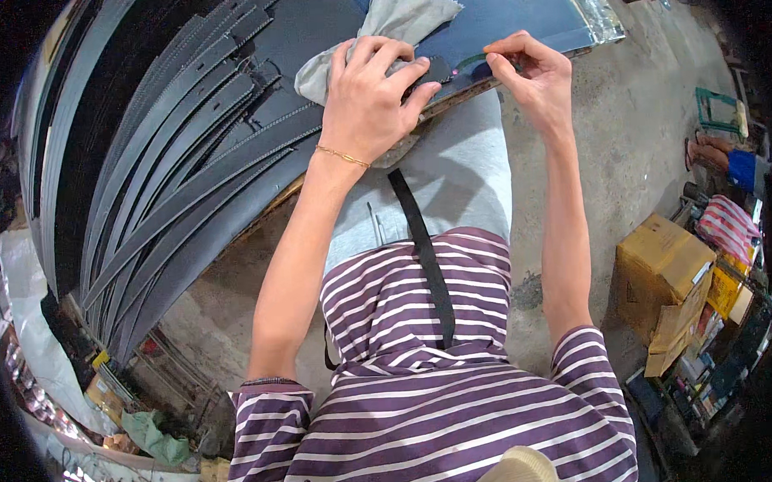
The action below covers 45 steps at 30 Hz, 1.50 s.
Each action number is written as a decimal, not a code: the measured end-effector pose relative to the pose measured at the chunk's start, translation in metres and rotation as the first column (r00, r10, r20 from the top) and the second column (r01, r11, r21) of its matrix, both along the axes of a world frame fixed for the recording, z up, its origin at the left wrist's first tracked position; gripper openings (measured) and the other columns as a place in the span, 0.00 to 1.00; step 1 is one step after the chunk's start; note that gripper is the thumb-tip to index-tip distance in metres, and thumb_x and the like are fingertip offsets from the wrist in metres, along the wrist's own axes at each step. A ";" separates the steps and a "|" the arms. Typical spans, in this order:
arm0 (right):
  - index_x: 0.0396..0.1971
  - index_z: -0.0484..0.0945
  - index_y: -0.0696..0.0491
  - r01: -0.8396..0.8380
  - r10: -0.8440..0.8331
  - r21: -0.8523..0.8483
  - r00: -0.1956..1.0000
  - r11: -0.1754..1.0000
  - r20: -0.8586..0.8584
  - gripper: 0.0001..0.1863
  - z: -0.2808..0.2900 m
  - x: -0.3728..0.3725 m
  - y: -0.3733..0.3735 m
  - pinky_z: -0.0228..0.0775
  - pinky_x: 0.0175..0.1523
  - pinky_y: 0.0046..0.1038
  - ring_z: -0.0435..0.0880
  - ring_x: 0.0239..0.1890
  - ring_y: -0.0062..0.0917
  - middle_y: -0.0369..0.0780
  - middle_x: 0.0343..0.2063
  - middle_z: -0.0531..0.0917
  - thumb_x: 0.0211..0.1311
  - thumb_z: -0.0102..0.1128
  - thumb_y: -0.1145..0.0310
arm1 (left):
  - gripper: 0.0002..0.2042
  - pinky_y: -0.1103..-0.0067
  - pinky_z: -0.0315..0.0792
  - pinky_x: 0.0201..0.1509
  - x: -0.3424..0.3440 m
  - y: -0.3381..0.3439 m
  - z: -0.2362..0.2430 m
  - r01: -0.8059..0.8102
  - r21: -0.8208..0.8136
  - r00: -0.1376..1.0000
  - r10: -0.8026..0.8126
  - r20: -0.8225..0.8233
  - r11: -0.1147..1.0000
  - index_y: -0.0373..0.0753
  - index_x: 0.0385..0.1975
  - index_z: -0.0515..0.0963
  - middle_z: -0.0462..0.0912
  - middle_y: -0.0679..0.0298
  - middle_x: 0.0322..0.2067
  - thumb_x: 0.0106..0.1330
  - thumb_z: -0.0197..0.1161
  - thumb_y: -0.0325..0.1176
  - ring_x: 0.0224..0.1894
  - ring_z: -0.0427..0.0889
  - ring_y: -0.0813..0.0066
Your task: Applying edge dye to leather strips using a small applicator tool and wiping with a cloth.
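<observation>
My left hand (372,97) has curled fingers over a small dark piece (434,70) at the table's front edge, beside and partly over a crumpled grey cloth (310,76). My right hand (529,79) is at the edge to its right, thumb and index finger pinched near a thin green strip (473,59) and a small pink spot (455,72); what exactly they hold is too small to tell. The table (544,14) has a dark blue surface. Stacks of long black strips (162,164) with stitched-looking edges lie to the left of my hands.
Another person's legs (710,153) show at the far right near a green stool (717,109). A cardboard box (659,265) and a red-striped bundle (726,229) sit on the concrete floor at right. A pale sheet (40,321) and assorted clutter lie at lower left.
</observation>
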State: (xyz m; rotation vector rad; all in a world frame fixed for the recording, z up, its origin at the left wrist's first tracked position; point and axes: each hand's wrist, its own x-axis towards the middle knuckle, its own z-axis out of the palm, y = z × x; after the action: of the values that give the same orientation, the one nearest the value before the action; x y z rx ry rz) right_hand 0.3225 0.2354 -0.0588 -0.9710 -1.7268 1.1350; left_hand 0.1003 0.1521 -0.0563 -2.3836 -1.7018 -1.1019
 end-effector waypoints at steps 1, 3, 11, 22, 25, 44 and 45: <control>0.34 0.86 0.58 -0.015 0.015 0.029 1.000 0.999 0.020 0.05 0.000 0.000 0.000 0.64 0.35 0.17 0.73 0.28 0.12 0.31 0.26 0.80 0.58 0.66 0.76 | 0.12 0.65 0.68 0.57 0.000 0.000 -0.001 -0.003 -0.011 1.000 0.003 0.000 1.000 0.41 0.35 0.86 0.83 0.67 0.40 0.54 0.74 0.38 0.48 0.78 0.63; 0.34 0.85 0.58 -0.026 0.026 0.023 1.000 0.999 0.007 0.05 0.000 0.000 -0.001 0.64 0.36 0.17 0.73 0.29 0.13 0.31 0.26 0.79 0.58 0.67 0.76 | 0.11 0.61 0.65 0.61 -0.002 0.000 -0.003 -0.003 0.005 1.000 0.003 -0.002 1.000 0.43 0.35 0.87 0.82 0.69 0.39 0.54 0.73 0.40 0.48 0.77 0.67; 0.33 0.85 0.59 -0.046 0.045 0.089 0.999 0.995 0.018 0.05 0.000 -0.001 -0.004 0.64 0.36 0.18 0.73 0.29 0.13 0.32 0.26 0.79 0.57 0.67 0.78 | 0.11 0.62 0.66 0.60 -0.003 0.000 -0.006 0.005 0.028 1.000 -0.004 -0.011 1.000 0.43 0.35 0.87 0.82 0.69 0.38 0.54 0.73 0.39 0.48 0.77 0.67; 0.36 0.85 0.62 -0.083 0.083 0.079 0.997 0.993 0.005 0.05 -0.006 0.003 -0.002 0.65 0.38 0.17 0.74 0.33 0.14 0.34 0.30 0.80 0.59 0.65 0.82 | 0.12 0.67 0.69 0.55 -0.002 -0.001 -0.001 0.002 0.022 0.999 -0.001 -0.038 1.000 0.42 0.36 0.87 0.83 0.68 0.39 0.53 0.75 0.36 0.48 0.78 0.64; 0.36 0.85 0.61 -0.082 0.080 0.073 0.996 0.994 0.024 0.05 -0.006 0.004 -0.001 0.66 0.39 0.17 0.74 0.33 0.14 0.34 0.31 0.80 0.59 0.64 0.81 | 0.12 0.67 0.69 0.55 -0.002 -0.001 -0.001 0.005 0.027 0.999 -0.004 -0.034 1.000 0.42 0.36 0.87 0.82 0.68 0.39 0.52 0.75 0.36 0.48 0.78 0.64; 0.37 0.86 0.61 -0.075 0.074 0.046 0.997 0.996 0.020 0.06 -0.005 0.003 -0.003 0.67 0.36 0.15 0.74 0.31 0.12 0.32 0.31 0.80 0.61 0.65 0.80 | 0.12 0.68 0.69 0.54 -0.002 0.000 -0.004 0.007 0.043 0.999 -0.006 -0.035 0.999 0.42 0.35 0.87 0.83 0.66 0.39 0.52 0.75 0.36 0.47 0.78 0.64; 0.37 0.86 0.60 -0.087 0.084 0.076 0.996 0.993 0.038 0.06 -0.005 0.003 -0.002 0.66 0.36 0.16 0.74 0.31 0.12 0.32 0.30 0.80 0.61 0.65 0.80 | 0.12 0.68 0.69 0.54 -0.003 0.000 -0.004 0.008 0.043 0.999 -0.006 -0.036 0.999 0.42 0.35 0.87 0.83 0.66 0.39 0.52 0.75 0.37 0.47 0.78 0.64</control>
State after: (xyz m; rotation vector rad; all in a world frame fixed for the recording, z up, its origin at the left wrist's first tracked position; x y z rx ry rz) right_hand 0.3256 0.2332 -0.0638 -0.8817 -1.8422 1.1022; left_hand 0.0978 0.1520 -0.0600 -2.3707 -1.6424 -1.0780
